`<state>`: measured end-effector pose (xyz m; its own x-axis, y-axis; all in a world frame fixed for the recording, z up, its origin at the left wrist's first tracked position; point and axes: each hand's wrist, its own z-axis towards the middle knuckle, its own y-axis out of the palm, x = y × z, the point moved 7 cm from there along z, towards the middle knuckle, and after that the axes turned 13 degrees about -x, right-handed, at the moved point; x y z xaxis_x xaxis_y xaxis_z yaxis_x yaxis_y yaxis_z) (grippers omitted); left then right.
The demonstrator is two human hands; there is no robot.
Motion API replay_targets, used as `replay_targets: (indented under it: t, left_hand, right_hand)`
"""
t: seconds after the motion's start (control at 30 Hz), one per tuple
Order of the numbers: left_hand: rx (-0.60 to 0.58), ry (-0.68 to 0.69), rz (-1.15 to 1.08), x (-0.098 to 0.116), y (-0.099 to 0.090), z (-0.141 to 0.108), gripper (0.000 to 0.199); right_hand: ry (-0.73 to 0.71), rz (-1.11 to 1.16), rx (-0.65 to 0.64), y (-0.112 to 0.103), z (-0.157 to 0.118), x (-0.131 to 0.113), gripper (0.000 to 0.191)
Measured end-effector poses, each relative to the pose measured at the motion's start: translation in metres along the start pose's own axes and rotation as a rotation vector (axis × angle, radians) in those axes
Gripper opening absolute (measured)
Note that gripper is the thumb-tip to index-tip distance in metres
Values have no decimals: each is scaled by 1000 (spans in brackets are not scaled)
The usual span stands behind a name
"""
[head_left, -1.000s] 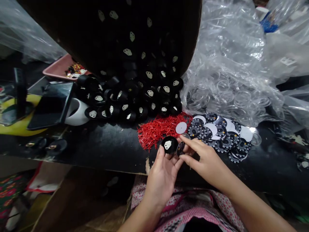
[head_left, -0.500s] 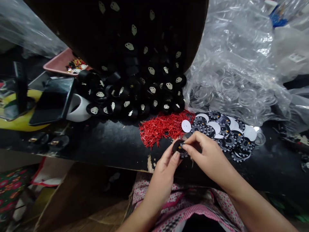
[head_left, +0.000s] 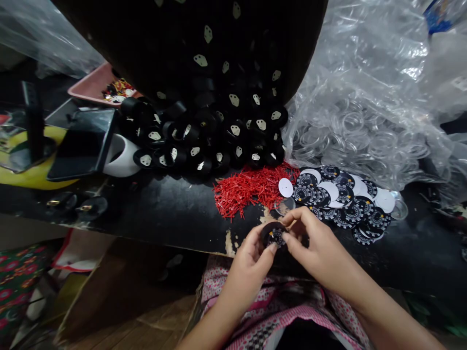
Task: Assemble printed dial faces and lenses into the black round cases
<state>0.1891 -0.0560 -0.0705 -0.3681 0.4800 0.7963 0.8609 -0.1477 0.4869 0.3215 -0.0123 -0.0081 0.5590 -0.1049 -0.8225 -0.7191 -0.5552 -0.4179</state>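
A black round housing with a printed dial face (head_left: 275, 236) is held above the table's front edge, face up and slightly tilted. My left hand (head_left: 250, 260) is closed around its left side, thumb on the near rim. On the opposite side, my right hand (head_left: 315, 245) grips the rim with its thumb near the dial and its fingers bent behind. A clear ring (head_left: 285, 207) lies on the table just beyond my hands. To the right is a pile of printed dial discs (head_left: 343, 194), some showing white backs. Small red plastic pointers (head_left: 248, 189) are heaped beyond my left hand.
Black round housings (head_left: 204, 131) spill from a large dark container (head_left: 189, 29) at the back. A clear plastic bag (head_left: 365, 68) of transparent rings stands behind the discs. Leftward are a white cup-like piece (head_left: 122, 158), a phone (head_left: 82, 141), yellow tape (head_left: 40, 181) and a pink tray (head_left: 87, 87).
My right fingers have shifted from over the dial face to the housing's right rim. Both hands and the housing are slightly lower in view, and the clear ring now shows beyond them.
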Motion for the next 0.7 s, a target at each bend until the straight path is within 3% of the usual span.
replay_targets:
  t: [0.17,0.3,0.47,0.53,0.7]
  left_hand:
    - [60,9,123,5,-14,-11,30]
    - [143,27,177,13,-27,-17,30]
    - [208,30,-36,7,-38,-17,34]
    - [212,61,-160,6,-35,-14,29]
    - [235,112,-366,14,-23,-2,26]
  right_hand:
    - [-76,-123,-34,16,3,-13,17]
    - [-144,-182,-39,13,12,-20,17]
    - [-74,-680,126,-12,31,-17,8]
    - [-28,-848,130,-12,40,-13,11]
    - [-73,-925,134,-2,45,-14,14]
